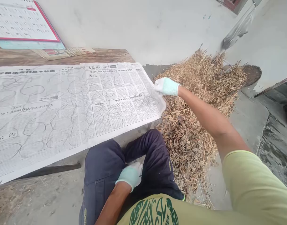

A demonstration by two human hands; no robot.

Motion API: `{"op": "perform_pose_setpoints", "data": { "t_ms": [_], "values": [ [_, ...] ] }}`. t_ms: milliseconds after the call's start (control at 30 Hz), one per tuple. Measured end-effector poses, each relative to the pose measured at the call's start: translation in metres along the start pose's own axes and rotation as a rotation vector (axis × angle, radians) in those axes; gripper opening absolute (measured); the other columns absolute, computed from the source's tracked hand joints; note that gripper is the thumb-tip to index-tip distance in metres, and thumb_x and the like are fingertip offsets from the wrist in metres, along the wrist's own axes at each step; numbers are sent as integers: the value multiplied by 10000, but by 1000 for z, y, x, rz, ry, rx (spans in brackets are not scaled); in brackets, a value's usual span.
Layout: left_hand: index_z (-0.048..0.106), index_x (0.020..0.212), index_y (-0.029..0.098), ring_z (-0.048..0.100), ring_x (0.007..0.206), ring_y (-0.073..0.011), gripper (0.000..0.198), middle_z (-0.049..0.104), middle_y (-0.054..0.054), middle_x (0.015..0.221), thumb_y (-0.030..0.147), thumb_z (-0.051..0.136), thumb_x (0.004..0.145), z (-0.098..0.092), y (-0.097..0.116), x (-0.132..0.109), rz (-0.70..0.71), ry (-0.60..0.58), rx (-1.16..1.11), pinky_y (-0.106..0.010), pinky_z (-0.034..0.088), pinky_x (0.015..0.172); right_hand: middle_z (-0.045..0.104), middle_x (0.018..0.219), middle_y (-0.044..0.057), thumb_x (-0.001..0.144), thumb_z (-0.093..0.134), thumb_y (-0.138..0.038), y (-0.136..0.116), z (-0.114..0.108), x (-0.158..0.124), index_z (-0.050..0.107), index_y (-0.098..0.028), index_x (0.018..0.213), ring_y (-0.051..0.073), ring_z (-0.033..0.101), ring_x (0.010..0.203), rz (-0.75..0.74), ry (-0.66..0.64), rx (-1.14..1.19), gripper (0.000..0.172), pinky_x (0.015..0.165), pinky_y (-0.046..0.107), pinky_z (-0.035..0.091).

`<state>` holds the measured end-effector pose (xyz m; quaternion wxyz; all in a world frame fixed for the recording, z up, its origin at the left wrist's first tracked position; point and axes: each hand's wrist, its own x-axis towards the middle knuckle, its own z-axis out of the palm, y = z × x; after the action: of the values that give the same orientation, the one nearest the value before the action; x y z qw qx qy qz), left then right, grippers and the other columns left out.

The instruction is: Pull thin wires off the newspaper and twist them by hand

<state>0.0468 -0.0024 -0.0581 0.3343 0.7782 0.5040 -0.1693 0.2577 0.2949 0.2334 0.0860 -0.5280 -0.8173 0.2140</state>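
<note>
Our right hand (pixel 166 86), closed, pinches the newspaper (pixel 70 106) at its three-o'clock edge, pinning it flat on the table (pixel 63 56); our left hand (pixel 130 175) rests loosely curled, gripping nothing, on our lap at six o'clock.

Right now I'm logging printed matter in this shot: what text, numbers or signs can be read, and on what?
Newspaper on the table: Chinese headlines and columns, too blurred to quote.
Calendar: grid of date numbers, too small to read.
Paper under the calendar: print unreadable.
Shirt: green pattern, no legible words.
Gloved hands, straw pile: none.
</note>
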Motion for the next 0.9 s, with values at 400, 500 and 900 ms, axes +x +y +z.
{"op": "perform_pose_setpoints", "data": {
  "t_ms": [400, 500, 900],
  "values": [
    [717, 1149, 212, 731, 1018, -287, 329, 739, -124, 1125, 129, 525, 895, -19, 12, -10, 5, 24, 60, -412, 539, 919, 678, 573, 34, 913, 525, -112, 29, -1, 3, 638, -115, 732, 68, 564, 443, -82, -30, 213, 213, 445, 157, 400],
    [723, 1157, 204, 739, 976, -277, 325, 754, -128, 1114, 138, 539, 897, -25, 16, -15, 6, 54, 25, -402, 552, 906, 687, 590, 25, 914, 532, -101, 30, -1, 2, 618, -128, 748, 66, 556, 440, -62, 23, 276, 189, 435, 161, 405],
    [732, 1183, 218, 743, 762, -197, 432, 789, -28, 847, 525, 510, 975, -123, 68, -78, -106, 705, -1142, -328, 590, 813, 696, 718, 28, 939, 695, -439, -41, 70, -55, 581, -183, 836, 112, 632, 603, -92, 84, 1077, 298, 583, 245, 542]
  ]
}}
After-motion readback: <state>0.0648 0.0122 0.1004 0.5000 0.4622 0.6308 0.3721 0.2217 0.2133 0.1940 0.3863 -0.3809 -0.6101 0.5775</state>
